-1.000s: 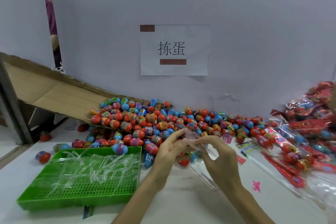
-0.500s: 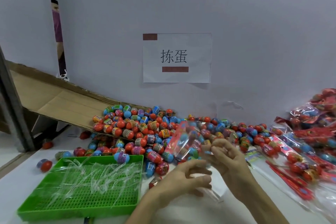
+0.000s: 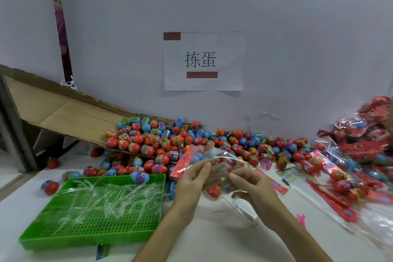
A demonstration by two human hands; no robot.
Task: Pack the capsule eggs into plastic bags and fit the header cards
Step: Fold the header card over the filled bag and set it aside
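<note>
A clear plastic bag [image 3: 214, 156] with a red patterned strip along one edge is raised in front of the egg pile. My left hand [image 3: 194, 181] grips it from below on the left side. My right hand [image 3: 247, 183] pinches the bag's edge at its right. A big heap of red and blue capsule eggs [image 3: 191, 140] lies on the white table [image 3: 212, 238] behind the hands and spills off a sloping cardboard sheet [image 3: 70, 112]. Whether any egg sits inside the held bag is unclear through the film.
A green perforated tray [image 3: 89, 219] with clear plastic strips lies front left. Filled bags with red header cards [image 3: 361, 155] are heaped at the right. Loose red cards [image 3: 278, 185] and a pink scrap [image 3: 301, 218] lie near my right hand. A paper sign [image 3: 203, 60] hangs on the wall.
My left hand has risen from below and taken hold of the bag beside my right hand. The bag now hangs lower and spread between both hands.
</note>
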